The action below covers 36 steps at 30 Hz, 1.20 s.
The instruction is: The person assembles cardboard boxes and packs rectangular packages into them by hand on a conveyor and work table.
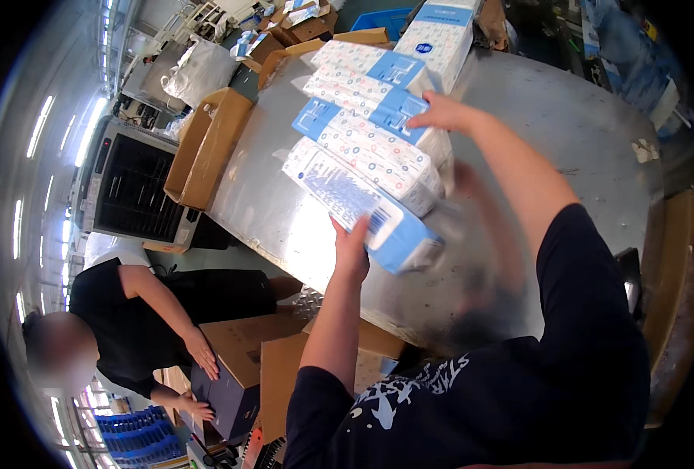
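Observation:
Several white plastic-wrapped soft packs with blue end bands and small coloured prints lie side by side on a metal table. My left hand (351, 246) grips the nearest pack (355, 199), thumb on its upper face beside a barcode; its other fingers are mostly hidden. The second pack (370, 148) lies against it. At the far right end, my right hand (447, 114) holds the third pack (378, 98) by its blue band. Beyond that lies a fourth pack (374, 62). The row is held between my two hands.
The metal table (566, 117) has a rounded right side. More packs (433, 43) stand at its far edge. An open cardboard box (210, 148) sits at the left edge. Lower left, another person (159, 313) handles a dark box (226, 399), beside an open carton (284, 383).

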Each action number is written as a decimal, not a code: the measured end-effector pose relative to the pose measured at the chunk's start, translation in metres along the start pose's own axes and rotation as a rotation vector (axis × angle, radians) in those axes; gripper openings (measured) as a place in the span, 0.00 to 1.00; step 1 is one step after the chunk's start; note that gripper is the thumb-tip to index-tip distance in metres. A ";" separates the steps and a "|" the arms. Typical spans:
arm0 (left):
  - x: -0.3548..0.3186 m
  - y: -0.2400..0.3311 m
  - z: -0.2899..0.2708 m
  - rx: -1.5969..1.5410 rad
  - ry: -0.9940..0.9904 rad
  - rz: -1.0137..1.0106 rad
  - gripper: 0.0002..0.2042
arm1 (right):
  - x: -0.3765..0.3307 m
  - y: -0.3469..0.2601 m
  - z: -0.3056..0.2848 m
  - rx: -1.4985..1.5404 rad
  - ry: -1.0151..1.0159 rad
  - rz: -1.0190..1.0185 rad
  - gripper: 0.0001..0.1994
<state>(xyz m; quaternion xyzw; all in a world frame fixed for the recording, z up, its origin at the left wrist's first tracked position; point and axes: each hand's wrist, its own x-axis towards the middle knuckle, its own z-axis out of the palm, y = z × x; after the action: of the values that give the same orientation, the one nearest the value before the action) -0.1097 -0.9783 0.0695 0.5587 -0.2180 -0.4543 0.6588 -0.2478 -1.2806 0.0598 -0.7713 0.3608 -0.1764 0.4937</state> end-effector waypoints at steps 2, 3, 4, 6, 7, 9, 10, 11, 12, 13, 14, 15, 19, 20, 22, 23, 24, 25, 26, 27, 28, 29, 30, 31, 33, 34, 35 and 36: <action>-0.018 -0.004 -0.008 0.013 -0.028 -0.031 0.40 | -0.041 -0.008 -0.004 -0.116 -0.044 -0.019 0.37; -0.034 -0.002 -0.015 0.030 -0.033 -0.047 0.41 | -0.068 -0.016 -0.003 -0.162 -0.072 -0.032 0.37; -0.058 -0.007 -0.026 0.085 -0.026 -0.119 0.41 | -0.099 -0.028 -0.004 -0.245 -0.128 -0.008 0.35; -0.116 -0.010 -0.039 0.204 -0.093 -0.260 0.43 | -0.168 -0.019 -0.006 -0.300 -0.253 -0.110 0.33; -0.148 -0.009 -0.049 0.280 -0.133 -0.233 0.47 | -0.196 -0.020 -0.011 -0.248 -0.430 -0.123 0.32; -0.182 -0.005 -0.052 0.285 -0.301 -0.135 0.50 | -0.236 -0.009 -0.032 0.047 -0.722 0.214 0.29; -0.184 -0.004 -0.054 0.270 -0.274 -0.217 0.48 | -0.239 -0.003 -0.030 0.207 -0.595 0.288 0.28; -0.184 -0.006 -0.055 0.247 -0.245 -0.298 0.46 | -0.239 0.005 -0.026 0.358 -0.467 0.365 0.27; -0.172 -0.011 -0.063 0.123 -0.298 -0.437 0.44 | -0.241 0.010 -0.020 0.502 -0.323 0.431 0.26; -0.156 -0.013 -0.071 0.006 -0.353 -0.561 0.42 | -0.241 0.019 -0.005 0.574 -0.302 0.406 0.26; -0.150 -0.015 -0.066 0.034 -0.316 -0.499 0.39 | -0.238 0.032 0.018 0.647 -0.285 0.372 0.25; -0.157 -0.016 -0.064 0.051 -0.289 -0.435 0.39 | -0.234 0.035 0.029 0.713 -0.294 0.336 0.25; -0.185 -0.016 -0.061 0.099 -0.134 -0.256 0.42 | -0.219 0.015 0.034 0.621 -0.397 0.269 0.23; -0.191 -0.011 -0.059 0.108 -0.127 -0.176 0.42 | -0.219 -0.002 0.030 0.593 -0.402 0.169 0.23; -0.207 0.011 -0.047 0.144 -0.086 0.020 0.42 | -0.227 -0.044 0.025 0.606 -0.326 -0.040 0.23; -0.216 0.023 -0.040 0.167 -0.045 0.127 0.42 | -0.233 -0.060 0.022 0.646 -0.249 -0.139 0.23; -0.228 0.034 -0.042 0.173 -0.022 0.191 0.41 | -0.232 -0.073 0.017 0.660 -0.278 -0.206 0.23; -0.243 0.047 -0.046 0.182 0.002 0.252 0.40 | -0.231 -0.085 0.012 0.675 -0.310 -0.271 0.23; -0.260 0.064 -0.044 0.172 0.061 0.339 0.39 | -0.230 -0.099 0.007 0.698 -0.317 -0.337 0.23; -0.275 0.083 -0.046 0.165 0.108 0.428 0.38 | -0.239 -0.115 0.007 0.679 -0.337 -0.404 0.23; -0.289 0.103 -0.063 0.209 0.141 0.564 0.37 | -0.251 -0.133 0.010 0.630 -0.361 -0.463 0.23; -0.313 0.134 -0.089 0.293 0.256 0.629 0.38 | -0.269 -0.154 0.024 0.541 -0.411 -0.514 0.23; -0.334 0.154 -0.105 0.251 0.257 0.674 0.37 | -0.292 -0.169 0.041 0.409 -0.479 -0.560 0.23; -0.363 0.176 -0.115 0.222 0.270 0.725 0.37 | -0.320 -0.184 0.064 0.246 -0.577 -0.623 0.24; -0.407 0.221 -0.127 0.227 0.015 0.562 0.38 | -0.377 -0.192 0.106 -0.140 -0.796 -0.753 0.24; -0.418 0.219 -0.138 0.182 0.094 0.503 0.37 | -0.402 -0.188 0.124 -0.258 -0.927 -0.789 0.24; -0.432 0.215 -0.182 0.194 0.070 0.279 0.35 | -0.413 -0.172 0.143 -0.172 -1.071 -0.847 0.24; -0.436 0.188 -0.212 0.254 0.111 0.254 0.30 | -0.417 -0.161 0.146 -0.391 -1.313 -0.789 0.25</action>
<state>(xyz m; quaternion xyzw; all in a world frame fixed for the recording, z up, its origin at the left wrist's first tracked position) -0.0889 -0.5045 0.2818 0.6296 -0.3055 -0.3047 0.6460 -0.3770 -0.8431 0.1726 -0.8614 -0.2802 0.2196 0.3623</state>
